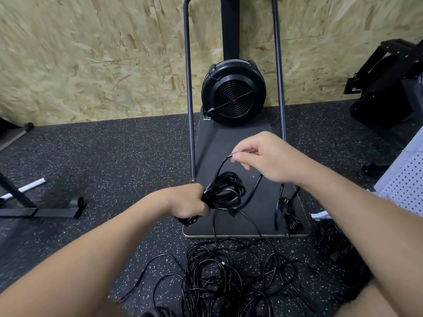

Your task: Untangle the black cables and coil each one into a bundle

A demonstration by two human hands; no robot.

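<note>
One black cable is mostly wound into a coil, held up in the air, with a loose strand looping off it. The rest sit in a tangled pile on the floor below.

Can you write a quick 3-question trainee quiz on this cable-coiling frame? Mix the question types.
1. True or false: the left hand grips a partly wound coil.
2. Multiple choice: the right hand pinches A) a strand of cable that runs to the coil, B) the fan housing, C) nothing.
3. Short answer: where does the tangled cable pile still to be sorted lie?

Key
1. True.
2. A.
3. On the speckled floor, nearer the person than the dark base plate.
</note>
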